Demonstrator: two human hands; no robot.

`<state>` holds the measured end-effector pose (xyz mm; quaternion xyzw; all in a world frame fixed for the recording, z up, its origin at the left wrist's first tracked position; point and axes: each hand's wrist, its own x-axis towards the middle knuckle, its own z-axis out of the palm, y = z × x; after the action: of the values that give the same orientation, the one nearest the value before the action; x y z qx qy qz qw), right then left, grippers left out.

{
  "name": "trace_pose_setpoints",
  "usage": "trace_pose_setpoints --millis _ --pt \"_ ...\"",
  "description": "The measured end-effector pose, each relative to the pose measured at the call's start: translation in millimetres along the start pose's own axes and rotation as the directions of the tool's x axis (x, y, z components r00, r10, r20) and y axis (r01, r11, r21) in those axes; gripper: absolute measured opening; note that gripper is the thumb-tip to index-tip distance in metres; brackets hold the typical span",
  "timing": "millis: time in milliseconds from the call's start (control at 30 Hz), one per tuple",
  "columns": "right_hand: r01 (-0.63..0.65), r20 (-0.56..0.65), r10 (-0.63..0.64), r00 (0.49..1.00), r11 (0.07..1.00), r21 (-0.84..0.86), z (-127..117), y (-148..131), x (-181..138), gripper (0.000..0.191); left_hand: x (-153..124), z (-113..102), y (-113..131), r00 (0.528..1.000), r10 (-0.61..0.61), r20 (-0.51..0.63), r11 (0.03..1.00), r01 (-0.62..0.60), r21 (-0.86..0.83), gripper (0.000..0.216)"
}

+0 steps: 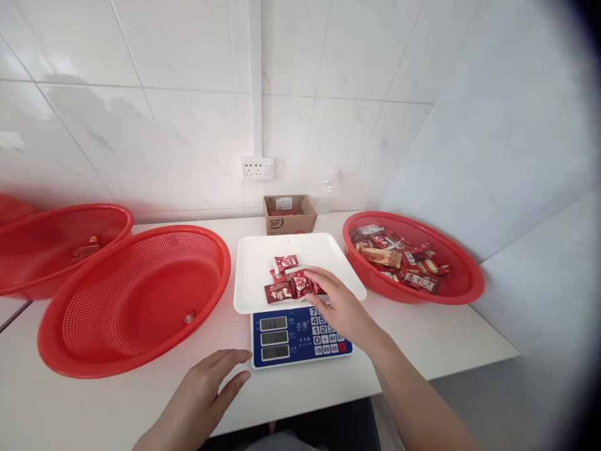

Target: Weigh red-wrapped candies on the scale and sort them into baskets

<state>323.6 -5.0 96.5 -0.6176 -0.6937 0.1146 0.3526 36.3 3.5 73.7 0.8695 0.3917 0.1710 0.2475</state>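
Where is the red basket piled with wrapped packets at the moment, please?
In the head view, the piled red basket stands on the right of the white table, just right of the white weighing tray and near the side wall.

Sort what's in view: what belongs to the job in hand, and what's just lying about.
Belongs to the job, it seems: red packets at the right hand; white tray; scale; right basket of wrapped packets; nearer left basket, probably.

Apparently just lying about: far-left basket; cardboard box; clear plastic thing beside it.
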Motion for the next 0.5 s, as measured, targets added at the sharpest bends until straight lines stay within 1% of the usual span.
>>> trace_pose_setpoints --millis 133,267,400,500 --pt "-0.030 -0.090 0.028 0.996 0.999 -0.025 -2.4 2.1 -7.2 0.036 1.4 0.7 0.5 1.000 -0.004 0.024 1.000 0.004 0.001 0.024" --pt "-0.071 -0.222 0.052 0.974 0.994 -0.082 -8.6 18.4 -23.0 0.032 1.9 0.5 -0.9 0.998 -0.013 0.060 1.000 0.013 -0.005 0.025" --pt "-0.167 -0.348 0.111 0.931 0.977 -0.135 -22.1 43.2 -43.0 0.031 3.3 -1.1 -1.3 0.998 -0.017 0.060 1.000 0.019 -0.021 0.024" --pt "-0.266 -0.411 0.175 0.895 0.948 -0.176 -35.2 56.7 -55.4 0.034 5.9 -1.5 0.5 0.998 -0.007 0.056 1.000 0.009 -0.027 0.023"
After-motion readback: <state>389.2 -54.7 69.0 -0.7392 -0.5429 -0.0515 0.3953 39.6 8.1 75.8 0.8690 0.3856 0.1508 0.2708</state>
